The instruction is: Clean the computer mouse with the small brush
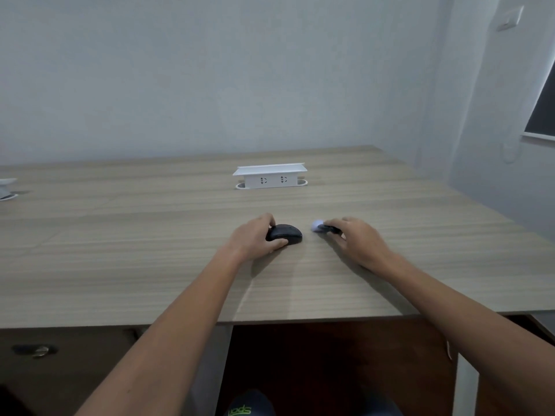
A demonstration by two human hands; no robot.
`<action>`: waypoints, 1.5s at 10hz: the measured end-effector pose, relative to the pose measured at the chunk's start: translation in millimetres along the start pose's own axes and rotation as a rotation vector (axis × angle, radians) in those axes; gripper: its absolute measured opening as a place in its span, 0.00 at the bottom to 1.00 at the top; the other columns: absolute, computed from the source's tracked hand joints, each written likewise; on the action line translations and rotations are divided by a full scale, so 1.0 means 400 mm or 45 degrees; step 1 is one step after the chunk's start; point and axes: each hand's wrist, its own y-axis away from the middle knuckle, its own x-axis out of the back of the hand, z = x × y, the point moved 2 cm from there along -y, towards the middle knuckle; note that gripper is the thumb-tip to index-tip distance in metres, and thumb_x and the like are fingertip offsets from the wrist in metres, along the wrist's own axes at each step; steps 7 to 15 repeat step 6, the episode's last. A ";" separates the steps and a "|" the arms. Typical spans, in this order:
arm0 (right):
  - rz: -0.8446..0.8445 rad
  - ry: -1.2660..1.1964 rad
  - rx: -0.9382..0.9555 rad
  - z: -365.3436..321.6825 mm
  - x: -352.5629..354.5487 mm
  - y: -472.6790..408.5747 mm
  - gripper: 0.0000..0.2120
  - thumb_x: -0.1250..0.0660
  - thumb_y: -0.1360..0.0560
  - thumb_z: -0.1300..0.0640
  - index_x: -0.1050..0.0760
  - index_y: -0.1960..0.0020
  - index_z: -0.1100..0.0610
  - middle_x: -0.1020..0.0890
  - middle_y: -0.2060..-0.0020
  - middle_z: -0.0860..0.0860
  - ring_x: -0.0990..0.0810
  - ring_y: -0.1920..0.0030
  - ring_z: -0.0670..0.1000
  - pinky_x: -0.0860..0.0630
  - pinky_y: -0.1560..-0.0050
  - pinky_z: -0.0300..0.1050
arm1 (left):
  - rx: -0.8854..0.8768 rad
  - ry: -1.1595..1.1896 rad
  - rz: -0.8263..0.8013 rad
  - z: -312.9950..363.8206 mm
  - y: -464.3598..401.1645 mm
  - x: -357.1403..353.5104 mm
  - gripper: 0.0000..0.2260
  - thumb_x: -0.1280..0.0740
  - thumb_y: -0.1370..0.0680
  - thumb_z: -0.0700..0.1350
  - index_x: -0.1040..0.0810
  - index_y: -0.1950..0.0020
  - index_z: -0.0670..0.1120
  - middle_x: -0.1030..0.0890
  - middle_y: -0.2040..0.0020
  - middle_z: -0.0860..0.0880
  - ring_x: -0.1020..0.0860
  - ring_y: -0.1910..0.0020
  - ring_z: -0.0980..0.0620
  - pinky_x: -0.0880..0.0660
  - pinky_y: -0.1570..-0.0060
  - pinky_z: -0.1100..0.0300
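Note:
A black computer mouse (286, 233) lies on the wooden desk (150, 235) near its middle. My left hand (255, 237) wraps around the mouse's left side, thumb in front and fingers behind it. To the right, my right hand (359, 240) grips a small brush (324, 227) with a dark handle and a pale bristle tip pointing left. The tip hangs a short gap away from the mouse, not touching it, and looks blurred.
A white pop-up socket box (270, 177) stands on the desk behind the mouse. Another white fitting (6, 189) sits at the far left edge. The desk's front edge runs below my forearms; a wall rises close behind the desk.

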 end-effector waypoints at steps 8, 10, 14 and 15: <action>-0.033 -0.014 -0.004 0.064 0.007 0.004 0.25 0.40 0.24 0.34 0.22 0.33 0.44 0.22 0.53 0.50 0.24 0.50 0.53 0.27 0.45 0.51 | 0.190 0.191 0.279 -0.038 0.022 -0.013 0.32 0.51 0.23 0.69 0.25 0.34 0.49 0.24 0.38 0.47 0.26 0.36 0.46 0.32 0.34 0.46; -0.033 -0.014 -0.004 0.064 0.007 0.004 0.25 0.40 0.24 0.34 0.22 0.33 0.44 0.22 0.53 0.50 0.24 0.50 0.53 0.27 0.45 0.51 | 0.190 0.191 0.279 -0.038 0.022 -0.013 0.32 0.51 0.23 0.69 0.25 0.34 0.49 0.24 0.38 0.47 0.26 0.36 0.46 0.32 0.34 0.46; -0.033 -0.014 -0.004 0.064 0.007 0.004 0.25 0.40 0.24 0.34 0.22 0.33 0.44 0.22 0.53 0.50 0.24 0.50 0.53 0.27 0.45 0.51 | 0.190 0.191 0.279 -0.038 0.022 -0.013 0.32 0.51 0.23 0.69 0.25 0.34 0.49 0.24 0.38 0.47 0.26 0.36 0.46 0.32 0.34 0.46; -0.033 -0.014 -0.004 0.064 0.007 0.004 0.25 0.40 0.24 0.34 0.22 0.33 0.44 0.22 0.53 0.50 0.24 0.50 0.53 0.27 0.45 0.51 | 0.190 0.191 0.279 -0.038 0.022 -0.013 0.32 0.51 0.23 0.69 0.25 0.34 0.49 0.24 0.38 0.47 0.26 0.36 0.46 0.32 0.34 0.46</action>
